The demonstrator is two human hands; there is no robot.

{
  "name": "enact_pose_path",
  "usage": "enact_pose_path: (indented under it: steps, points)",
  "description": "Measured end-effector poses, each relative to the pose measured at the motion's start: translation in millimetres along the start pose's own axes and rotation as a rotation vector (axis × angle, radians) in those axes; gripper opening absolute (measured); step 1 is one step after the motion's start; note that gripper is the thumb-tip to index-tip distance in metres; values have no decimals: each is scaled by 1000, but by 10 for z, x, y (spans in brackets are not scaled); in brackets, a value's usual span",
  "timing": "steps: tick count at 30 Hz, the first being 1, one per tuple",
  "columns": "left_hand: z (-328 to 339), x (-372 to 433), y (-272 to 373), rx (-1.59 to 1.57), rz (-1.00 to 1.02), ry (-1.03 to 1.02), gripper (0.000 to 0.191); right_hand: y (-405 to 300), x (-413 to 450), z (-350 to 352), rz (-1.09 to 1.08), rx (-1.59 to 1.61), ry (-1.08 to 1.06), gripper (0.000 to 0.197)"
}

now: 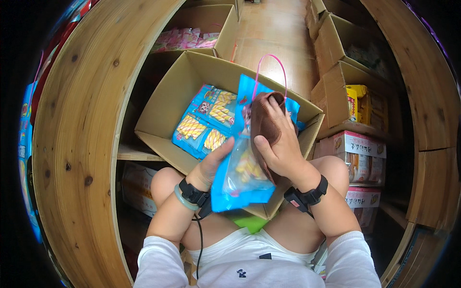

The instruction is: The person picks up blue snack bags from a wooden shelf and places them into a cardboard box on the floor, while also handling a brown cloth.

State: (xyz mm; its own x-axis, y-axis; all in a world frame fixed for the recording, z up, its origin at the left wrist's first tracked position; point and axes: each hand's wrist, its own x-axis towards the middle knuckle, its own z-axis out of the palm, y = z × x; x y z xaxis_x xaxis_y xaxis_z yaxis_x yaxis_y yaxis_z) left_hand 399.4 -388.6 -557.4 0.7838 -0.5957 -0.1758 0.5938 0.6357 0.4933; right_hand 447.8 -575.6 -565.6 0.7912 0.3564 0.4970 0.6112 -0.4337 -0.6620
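Observation:
My left hand (212, 162) grips the left edge of a blue-edged clear candy bag (241, 180), its fingers partly hidden behind it. A pink loop handle (271, 57) rises from the bag's top, and yellow twisted marshmallows show through its window. Against the bag's face, my right hand (284, 140) holds a folded brown cloth (264, 118). Beneath both hands stands an open cardboard box (162, 97). Inside it lie several similar blue candy bags (205, 122) with striped twisted marshmallows.
Wooden shelving (86, 126) curves along the left, with another wooden shelf (399, 64) at right. Behind is a cardboard box of pink packets (223, 39). Further cardboard boxes (327, 79), one with yellow packages (356, 102), stand at right above clear packs (363, 147). The floor (277, 28) shows between the rows.

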Motion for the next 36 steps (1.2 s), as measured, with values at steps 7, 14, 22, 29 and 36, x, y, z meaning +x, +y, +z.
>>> enact_pose_path:
  steps: [7, 14, 22, 29, 36]
  points:
    - [-142, -40, 43, 761, 123, 51, 72, -133, -158, 169, -162, -14, -220, 53]
    - [-42, 46, -7, 520, 130, 153, 50, 0, -81, 103, 22, -43, 41, 54]
    - [-185, -27, 5, 391, 205, 250, 46, 215, -136, 235, 428, 548, 29, 61]
    - [-192, -56, 191, 333, 297, 238, 43, 176, -155, 82, 749, 1388, 81, 38]
    - [-367, 189, 56, 969, 656, 650, 63, 288, -139, 119, 699, 1320, 394, 30]
